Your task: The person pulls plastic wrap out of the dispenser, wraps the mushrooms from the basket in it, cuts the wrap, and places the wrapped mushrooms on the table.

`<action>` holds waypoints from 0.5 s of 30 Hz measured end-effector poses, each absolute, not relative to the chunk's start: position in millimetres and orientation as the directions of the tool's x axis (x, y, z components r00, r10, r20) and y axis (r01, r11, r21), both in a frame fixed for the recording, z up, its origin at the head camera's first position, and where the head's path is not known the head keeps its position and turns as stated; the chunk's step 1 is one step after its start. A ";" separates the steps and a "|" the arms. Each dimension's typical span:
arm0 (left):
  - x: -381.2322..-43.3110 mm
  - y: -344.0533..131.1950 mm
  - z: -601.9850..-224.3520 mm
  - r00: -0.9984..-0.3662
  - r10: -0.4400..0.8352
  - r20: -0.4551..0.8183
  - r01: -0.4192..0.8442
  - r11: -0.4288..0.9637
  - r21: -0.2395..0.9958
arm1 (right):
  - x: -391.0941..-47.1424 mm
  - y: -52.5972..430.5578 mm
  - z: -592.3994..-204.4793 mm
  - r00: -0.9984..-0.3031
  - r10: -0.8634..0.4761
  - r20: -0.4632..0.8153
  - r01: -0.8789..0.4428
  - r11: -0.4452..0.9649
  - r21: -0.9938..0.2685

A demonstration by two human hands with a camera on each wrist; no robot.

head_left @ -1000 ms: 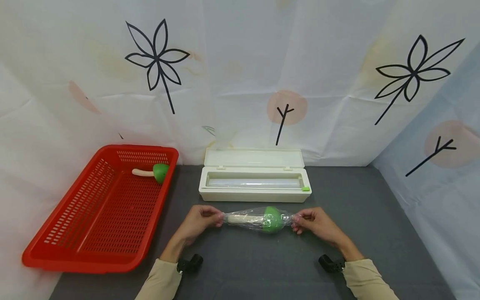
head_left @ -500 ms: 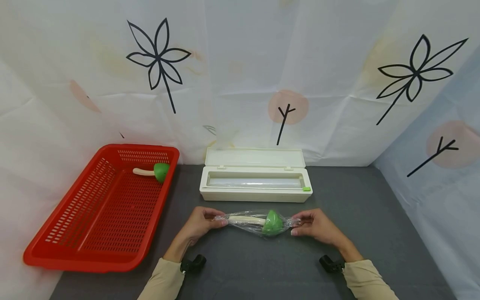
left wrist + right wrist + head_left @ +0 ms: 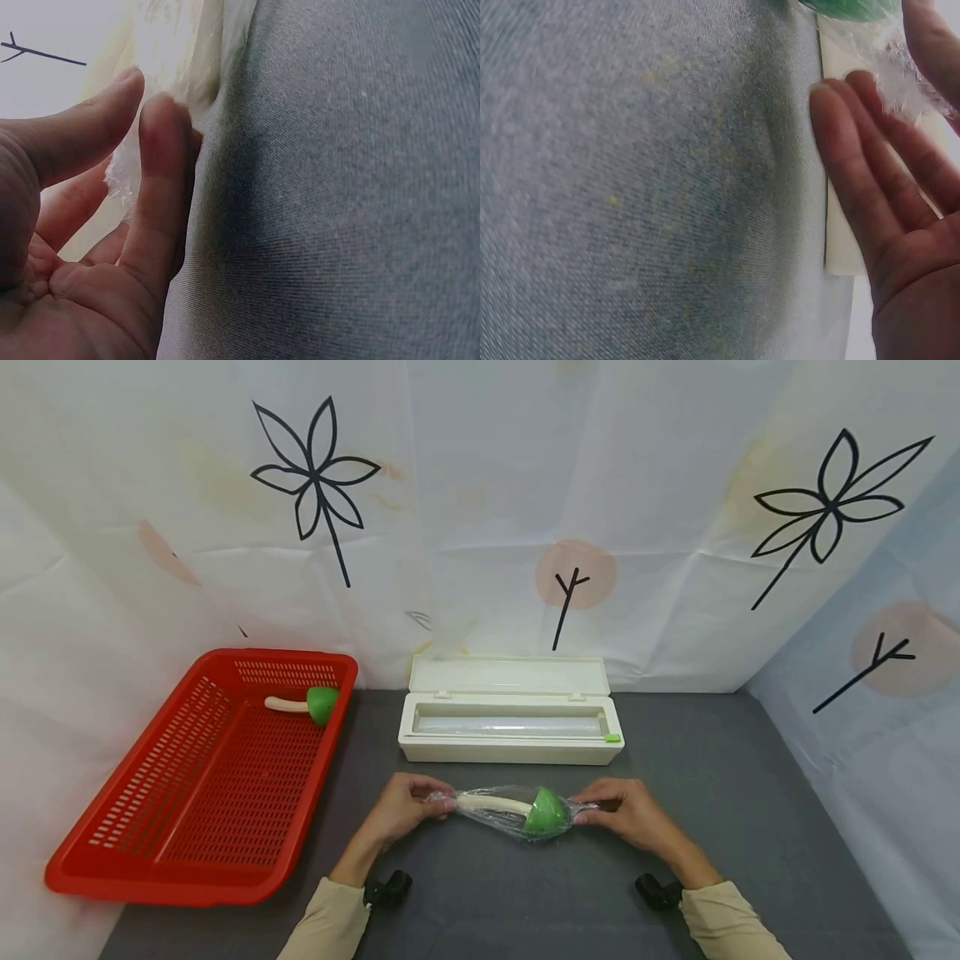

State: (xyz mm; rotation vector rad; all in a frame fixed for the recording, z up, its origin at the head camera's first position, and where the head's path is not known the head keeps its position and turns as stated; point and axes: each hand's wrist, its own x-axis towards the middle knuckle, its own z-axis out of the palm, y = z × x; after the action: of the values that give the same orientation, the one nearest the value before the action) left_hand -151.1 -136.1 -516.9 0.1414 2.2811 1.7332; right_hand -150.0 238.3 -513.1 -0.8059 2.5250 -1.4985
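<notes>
Beige fabric sleeves (image 3: 330, 922), one per arm: nearest the person, in front of the off-white lidded plastic box (image 3: 510, 752)
Left hand (image 3: 405, 806), before the box's left end: thumb and fingers pinched nearly together on a gathered tail of clear crinkled plastic film (image 3: 480, 815)
Right hand (image 3: 632, 814), before the box's right end: thumb and fingertips pinch the opposite tail; other fingers fairly straight
Green-capped, pale-stemmed toy mushroom (image 3: 545, 812), one: inside the film, just before the box, cap rightward; whether it touches the dark grey tabletop (image 3: 525, 902) cannot be told
The box itself: lid raised, film roll (image 3: 517, 727) inside
Red perforated plastic basket (image 3: 172, 893), left of the box: one like mushroom (image 3: 321, 704), unwrapped, at its far right
Likely faults: a tail slipping from loose fingertips and untwisting; thin film tearing near the cap if pulled hard
Against one second earlier: bundle now slants, cap end nearer the person; right fingertips closer to the cap; box and basket unchanged
</notes>
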 end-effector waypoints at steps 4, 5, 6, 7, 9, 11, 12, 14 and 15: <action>-150.1 -137.7 -515.6 -0.956 0.252 -0.152 -0.073 0.296 0.952 | -149.0 237.0 -512.4 -0.857 -0.463 0.225 -0.414 0.360 -0.836; -150.2 -137.9 -515.7 -0.958 0.246 -0.146 -0.066 0.304 0.950 | -148.7 236.9 -512.2 -0.857 -0.455 0.241 -0.421 0.350 -0.837; -150.1 -138.1 -515.6 -0.962 0.237 -0.136 -0.059 0.307 0.950 | -148.5 237.0 -512.3 -0.857 -0.447 0.256 -0.426 0.335 -0.841; -150.4 -137.9 -515.5 -0.966 0.224 -0.130 -0.056 0.306 0.950 | -148.4 237.1 -512.6 -0.856 -0.439 0.274 -0.433 0.319 -0.843; -151.1 -137.6 -515.3 -0.975 0.201 -0.097 -0.033 0.298 0.954 | -147.9 237.7 -511.9 -0.861 -0.415 0.292 -0.431 0.293 -0.854; -151.8 -136.8 -515.2 -0.983 0.174 -0.057 -0.005 0.283 0.959 | -148.0 238.2 -511.1 -0.867 -0.395 0.303 -0.427 0.278 -0.861; -152.2 -136.3 -514.9 -0.986 0.163 -0.028 0.017 0.271 0.962 | -148.2 238.4 -510.5 -0.871 -0.387 0.303 -0.422 0.274 -0.864; -152.6 -135.1 -514.6 -0.989 0.142 0.037 0.073 0.255 0.964 | -148.3 238.5 -508.2 -0.880 -0.372 0.295 -0.407 0.269 -0.873; -152.7 -134.5 -514.4 -0.988 0.133 0.075 0.106 0.246 0.963 | -148.6 238.5 -507.5 -0.882 -0.370 0.292 -0.400 0.262 -0.878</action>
State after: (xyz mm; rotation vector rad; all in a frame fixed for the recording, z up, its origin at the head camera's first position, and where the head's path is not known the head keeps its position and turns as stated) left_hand -152.7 -134.5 -514.4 0.2364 2.4619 1.9005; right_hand -148.6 238.5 -507.5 -0.7683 2.5177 -1.7647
